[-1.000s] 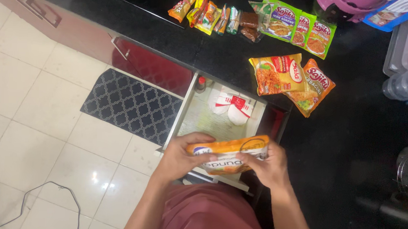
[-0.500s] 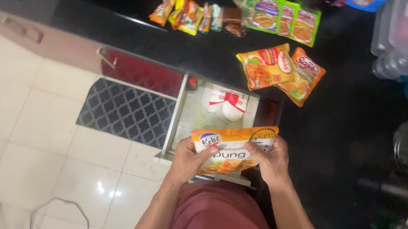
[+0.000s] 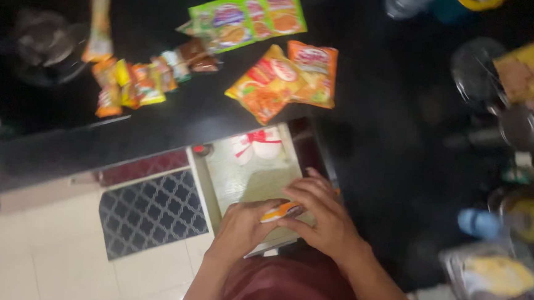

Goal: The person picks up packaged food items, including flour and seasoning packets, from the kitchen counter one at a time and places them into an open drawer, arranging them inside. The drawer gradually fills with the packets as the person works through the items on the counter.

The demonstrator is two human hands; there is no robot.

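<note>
Head view, starting nearest: my left hand (image 3: 240, 229) and right hand (image 3: 324, 218) meet low in the middle of the frame, over the front edge of the open drawer (image 3: 253, 168). Between them I have an orange packet (image 3: 282, 211), mostly covered; only a small orange and white strip shows. My left fingers (image 3: 257, 208) curl closed on its left end, and my right fingers (image 3: 307, 192) lie spread flat over the rest, pressing down more than gripping. The packet sits low, at or just inside the drawer's front, so I judge it is nearly stowed but not let go; blur keeps me from saying whether it touches the drawer floor.

Further in, at the drawer's back, lie white round packs with red marking (image 3: 256, 144), the only other things I can make out inside. Left of the drawer a patterned mat (image 3: 152, 214) lies on the pale floor tiles.

Beyond, on the black table (image 3: 372, 144), plenty remains out: two orange snack bags (image 3: 287, 77) just above the drawer, a green strip of packets (image 3: 250, 16) at the upper middle, and a row of small sachets (image 3: 135, 80) toward the upper left. So, by my reckoning, most of the putting away is still ahead.
</note>
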